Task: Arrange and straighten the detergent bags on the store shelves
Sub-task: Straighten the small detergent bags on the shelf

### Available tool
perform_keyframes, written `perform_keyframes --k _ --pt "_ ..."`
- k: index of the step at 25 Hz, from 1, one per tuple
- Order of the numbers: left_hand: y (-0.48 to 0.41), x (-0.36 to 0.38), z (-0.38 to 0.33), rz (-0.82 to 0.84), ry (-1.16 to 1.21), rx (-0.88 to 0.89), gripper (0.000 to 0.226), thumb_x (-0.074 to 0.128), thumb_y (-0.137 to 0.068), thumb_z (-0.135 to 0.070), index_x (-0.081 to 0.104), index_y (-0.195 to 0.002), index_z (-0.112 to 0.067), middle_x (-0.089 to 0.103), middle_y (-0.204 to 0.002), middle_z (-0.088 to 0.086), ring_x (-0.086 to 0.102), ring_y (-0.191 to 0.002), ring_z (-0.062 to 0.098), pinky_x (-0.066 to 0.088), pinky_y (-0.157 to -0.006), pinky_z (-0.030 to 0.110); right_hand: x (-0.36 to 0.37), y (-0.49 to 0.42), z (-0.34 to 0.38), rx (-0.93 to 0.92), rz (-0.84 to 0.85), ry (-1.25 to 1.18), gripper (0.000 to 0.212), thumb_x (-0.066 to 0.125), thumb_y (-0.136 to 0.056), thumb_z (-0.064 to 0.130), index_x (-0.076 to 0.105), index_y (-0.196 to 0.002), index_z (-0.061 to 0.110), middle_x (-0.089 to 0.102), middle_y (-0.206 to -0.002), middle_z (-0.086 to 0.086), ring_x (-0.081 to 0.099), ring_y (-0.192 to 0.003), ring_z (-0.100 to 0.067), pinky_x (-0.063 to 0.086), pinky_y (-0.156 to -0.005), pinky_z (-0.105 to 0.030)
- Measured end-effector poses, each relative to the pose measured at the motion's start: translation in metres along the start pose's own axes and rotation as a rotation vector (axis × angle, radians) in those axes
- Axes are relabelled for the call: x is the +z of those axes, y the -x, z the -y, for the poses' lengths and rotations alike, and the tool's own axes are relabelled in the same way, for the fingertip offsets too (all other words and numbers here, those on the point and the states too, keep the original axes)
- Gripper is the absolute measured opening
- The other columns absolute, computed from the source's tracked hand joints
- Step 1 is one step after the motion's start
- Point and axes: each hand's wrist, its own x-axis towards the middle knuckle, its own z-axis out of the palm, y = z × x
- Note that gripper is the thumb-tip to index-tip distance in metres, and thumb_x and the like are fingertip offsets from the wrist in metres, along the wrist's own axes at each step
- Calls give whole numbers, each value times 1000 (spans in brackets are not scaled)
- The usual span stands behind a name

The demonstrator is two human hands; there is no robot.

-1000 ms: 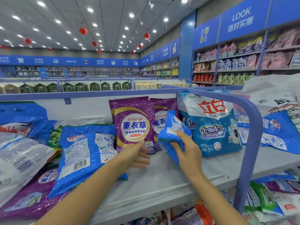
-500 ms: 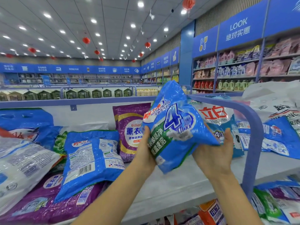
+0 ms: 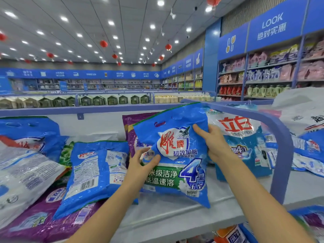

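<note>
A blue detergent bag (image 3: 177, 155) with red and white lettering and a large "4" stands nearly upright over the grey shelf (image 3: 175, 214), front facing me. My left hand (image 3: 140, 165) grips its left edge, thumb on the front. My right hand (image 3: 212, 142) grips its upper right edge. Behind it a purple bag (image 3: 130, 130) leans on the back panel. A white and blue bag (image 3: 243, 141) stands to the right.
To the left lie a blue bag face down (image 3: 94, 172), a purple bag (image 3: 36, 223) flat beneath it and a white bag (image 3: 21, 176). A curved blue rail (image 3: 282, 155) ends the shelf on the right, with more bags (image 3: 308, 148) beyond it. Further shelves line the right wall.
I lifted the blue bag off the shelf with my right hand, took hold with both hands and turned it upright so its front faces me; it now sits lower, near the shelf.
</note>
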Motion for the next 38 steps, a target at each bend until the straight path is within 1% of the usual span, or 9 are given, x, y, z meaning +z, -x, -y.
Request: perform_keyframes --k 2,7,10,12,17,20,24,29,38 --pt "2 0 3 -13 31 -23 35 71 -77 -27 53 -105 -39 48 -123 5 59 -95 15 51 -58 13 6 -10 0 -15 59 22 10 56 -90 14 64 -84 12 69 -77 0 67 -60 -8 56 -57 -24" --pt "-15 -6 -3 -24 239 -94 82 62 -60 -76 51 -129 -33 58 -129 -5 55 -118 19 38 -106 46 6 -29 -7 -61 157 4 10 54 -91 15 64 -89 17 72 -81 7 69 -73 -11 58 -66 -27" --pt "-23 -4 -6 -186 234 19 46 51 -90 -47 56 -118 -11 66 -108 2 63 -97 13 48 -95 33 -1 -31 -17 -52 196 36 12 54 -91 18 65 -94 20 71 -93 4 68 -83 -13 56 -76 -34" --pt "-25 -3 -21 -288 97 181 27 44 -98 -24 57 -90 -2 61 -85 8 59 -73 14 48 -66 16 0 -34 -12 -85 157 36 12 56 -90 20 67 -91 17 71 -90 0 68 -79 -16 56 -75 -37" --pt "-38 -12 -62 -382 -17 410 41 43 -98 -21 49 -78 13 48 -75 12 43 -67 18 34 -57 31 8 -43 8 -167 68 24 26 56 -91 17 61 -94 -9 65 -79 -12 63 -66 -24 53 -69 -45" --pt "-37 -13 -57 -373 60 336 36 43 -98 -25 53 -77 3 56 -71 5 53 -62 13 41 -54 29 11 -40 4 -149 77 3 25 54 -92 18 62 -95 -6 67 -84 -11 64 -74 -27 54 -73 -46" --pt "-28 -31 -22 -24 158 48 31 53 -82 -40 56 -108 -22 67 -104 -4 66 -89 11 54 -72 28 12 -41 -1 -114 90 -49 17 54 -92 18 64 -82 9 72 -71 3 68 -64 -15 57 -62 -34" --pt "-17 -34 -2 253 -158 -146 35 72 -76 -7 58 -105 -20 70 -99 -2 67 -85 8 53 -69 19 27 -42 -4 -93 5 -187 17 52 -93 16 64 -81 15 71 -64 8 68 -58 -10 57 -53 -27" --pt "-19 -31 3 169 -170 -166 42 82 -65 -11 63 -103 -13 72 -95 1 69 -75 7 52 -59 16 34 -42 -4 -130 -196 -117 19 54 -93 21 61 -75 18 64 -76 0 64 -61 -12 55 -57 -29"
